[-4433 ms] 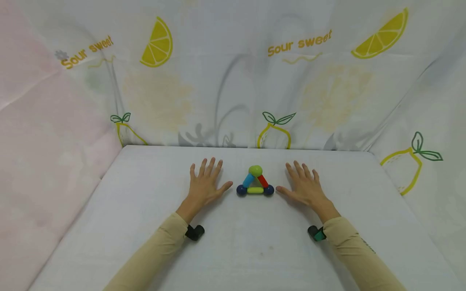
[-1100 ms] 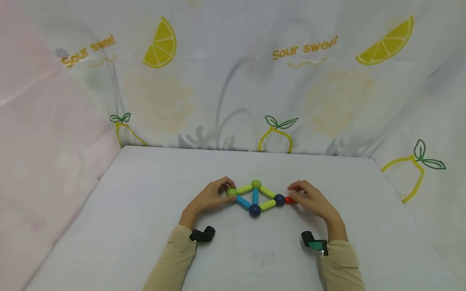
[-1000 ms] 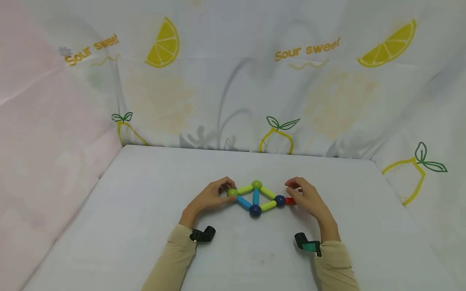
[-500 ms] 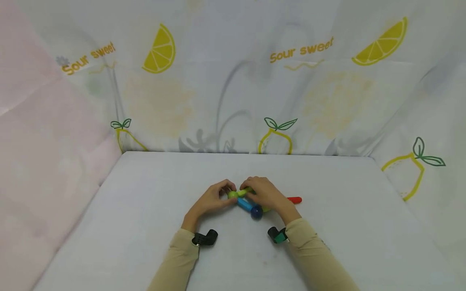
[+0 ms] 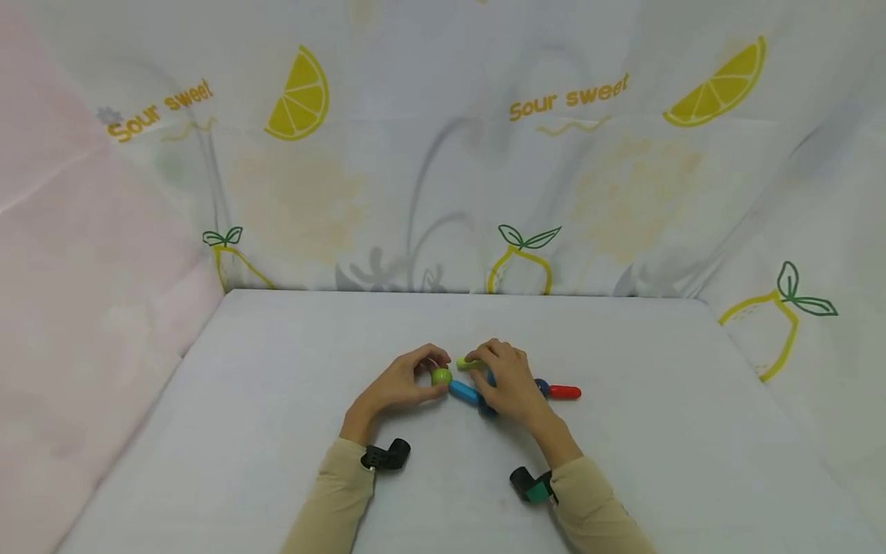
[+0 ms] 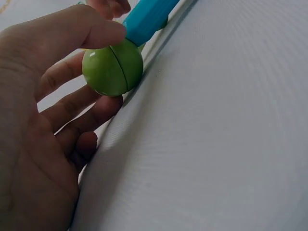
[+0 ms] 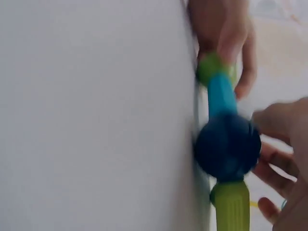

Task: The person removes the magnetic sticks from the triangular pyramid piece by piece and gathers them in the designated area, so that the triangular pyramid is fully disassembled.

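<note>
My left hand (image 5: pixel 401 381) grips a green ball (image 5: pixel 441 377) between thumb and fingers at the left end of a magnetic rod-and-ball structure. A blue rod (image 5: pixel 464 392) runs from that ball to a dark blue ball (image 7: pixel 227 147), which my right hand partly covers in the head view. My right hand (image 5: pixel 511 385) pinches a yellow-green rod (image 5: pixel 462 363), whose left end stands apart from the green ball. In the right wrist view, another yellow-green rod (image 7: pixel 232 207) joins the dark blue ball. The middle of the structure is hidden under my right hand.
A red rod (image 5: pixel 565 392) sticks out to the right from a second dark blue ball (image 5: pixel 542 387). The white table (image 5: pixel 277 477) ends at a hanging cloth (image 5: pixel 388 177) printed with lemons.
Both hands lay spread beside a standing-looking triangle; later it was a flat diamond. My right hand left the red rod, moved left, and the yellow-green rod came away from the green ball.
</note>
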Available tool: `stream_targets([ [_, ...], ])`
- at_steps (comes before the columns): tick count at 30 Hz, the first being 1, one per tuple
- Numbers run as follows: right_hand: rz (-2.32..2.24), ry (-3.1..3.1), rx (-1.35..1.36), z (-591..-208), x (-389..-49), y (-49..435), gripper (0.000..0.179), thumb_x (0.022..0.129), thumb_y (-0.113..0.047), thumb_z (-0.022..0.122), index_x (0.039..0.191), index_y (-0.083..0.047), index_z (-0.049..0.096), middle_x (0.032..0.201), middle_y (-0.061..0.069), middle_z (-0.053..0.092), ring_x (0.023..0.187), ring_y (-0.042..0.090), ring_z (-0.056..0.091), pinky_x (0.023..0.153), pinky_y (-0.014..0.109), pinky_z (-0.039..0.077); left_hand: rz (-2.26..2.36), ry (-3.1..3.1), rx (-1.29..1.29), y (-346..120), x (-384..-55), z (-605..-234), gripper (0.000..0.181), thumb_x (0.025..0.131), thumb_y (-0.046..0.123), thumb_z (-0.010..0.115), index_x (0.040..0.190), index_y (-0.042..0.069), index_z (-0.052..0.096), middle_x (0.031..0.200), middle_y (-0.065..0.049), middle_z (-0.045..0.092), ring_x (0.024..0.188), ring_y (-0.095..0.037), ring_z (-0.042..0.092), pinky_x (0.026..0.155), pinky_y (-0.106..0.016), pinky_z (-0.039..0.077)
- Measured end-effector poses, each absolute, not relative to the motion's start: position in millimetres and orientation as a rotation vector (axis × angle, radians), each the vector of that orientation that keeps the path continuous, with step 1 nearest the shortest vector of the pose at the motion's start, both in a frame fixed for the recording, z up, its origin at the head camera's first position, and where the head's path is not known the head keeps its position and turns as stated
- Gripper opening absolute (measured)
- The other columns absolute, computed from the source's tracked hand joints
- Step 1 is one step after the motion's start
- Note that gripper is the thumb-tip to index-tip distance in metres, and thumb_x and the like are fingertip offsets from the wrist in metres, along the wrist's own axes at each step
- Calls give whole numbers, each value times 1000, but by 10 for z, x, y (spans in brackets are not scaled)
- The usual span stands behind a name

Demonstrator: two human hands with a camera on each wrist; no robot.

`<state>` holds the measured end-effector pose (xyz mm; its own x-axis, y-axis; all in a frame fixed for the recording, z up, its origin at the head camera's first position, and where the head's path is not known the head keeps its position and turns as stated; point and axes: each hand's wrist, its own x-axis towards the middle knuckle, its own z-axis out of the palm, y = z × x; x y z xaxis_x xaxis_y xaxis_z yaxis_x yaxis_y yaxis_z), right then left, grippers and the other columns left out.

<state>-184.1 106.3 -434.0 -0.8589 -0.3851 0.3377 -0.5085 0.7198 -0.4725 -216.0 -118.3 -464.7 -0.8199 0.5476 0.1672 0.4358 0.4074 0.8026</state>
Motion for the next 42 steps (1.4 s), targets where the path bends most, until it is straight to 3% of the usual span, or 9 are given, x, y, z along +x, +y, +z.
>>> stream_targets([
  [10,761,-2809,835,-4447,-1595,997,23,86,-19,70,107,-15,64,103,-3,64,99,14,58,96,49,32,1384,2552,926,-1224,-2163,-4666,28,80,15,71,106,16,63,99,6,63,89,-8,54,81,-25,45],
  [16,804,-2809,931,-4469,-1580,1062,23,86,-18,70,107,-17,64,105,-5,64,105,14,58,102,50,29,1566,2640,778,-1212,-2221,-4687,31,82,5,70,111,10,60,106,-5,64,88,-14,58,77,-25,50],
  [22,895,-2813,934,-4474,-1571,1099,25,85,-18,71,109,-18,64,108,-5,64,107,13,57,104,50,26,1522,2784,573,-1133,-2360,-4661,29,86,17,69,113,11,60,112,-7,63,95,-17,61,76,-26,50],
  [30,942,-2854,944,-4454,-1582,1091,26,87,-20,69,112,-19,63,110,-8,65,111,12,56,107,52,23,1431,2889,507,-1066,-2750,-4610,28,89,16,64,115,7,59,114,-10,61,100,-24,59,88,-38,47],
  [42,957,-2839,916,-4424,-1601,1167,22,86,-22,70,107,-22,64,109,-8,62,111,12,53,102,46,31,1367,2985,631,-975,-2959,-4637,31,89,20,61,117,6,58,111,-14,61,96,-27,58,86,-40,46],
])
